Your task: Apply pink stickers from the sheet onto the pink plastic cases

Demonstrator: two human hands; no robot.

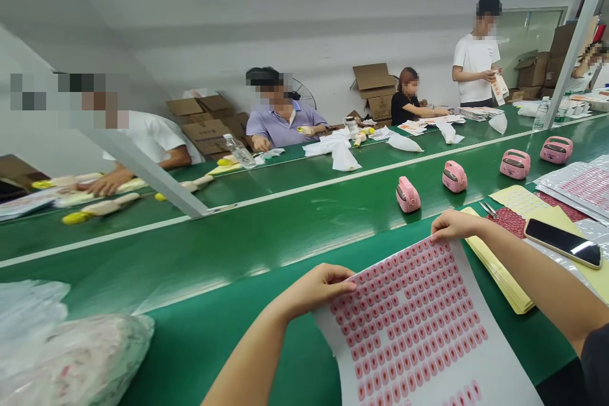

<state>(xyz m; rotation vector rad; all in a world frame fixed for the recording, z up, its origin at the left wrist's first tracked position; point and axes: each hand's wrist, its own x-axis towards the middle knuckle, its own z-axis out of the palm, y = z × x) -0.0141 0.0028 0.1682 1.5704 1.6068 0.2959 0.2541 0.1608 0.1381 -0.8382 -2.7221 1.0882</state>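
A white sticker sheet (404, 323) with rows of small pink and red oval stickers hangs between my two hands, its top edge tilted up to the right. My left hand (316, 288) pinches the upper left corner, thumb over the printed side. At the upper right corner my right hand (451, 226) has its fingers closed on the same sheet. A few spots in the rows are blank. The sheet's lower end runs out of view. Just beyond it, on the green belt, stands a small pink handled case (408, 195).
More pink cases (454, 176) stand along the belt (285, 228). At right lie yellow sheets (504, 273), tweezers (488, 209), a phone (563, 242) and bagged sticker sheets (585, 184). A plastic bag (76, 355) sits at lower left. A slanted metal post (143, 165) crosses the left; several co-workers sit or stand opposite.
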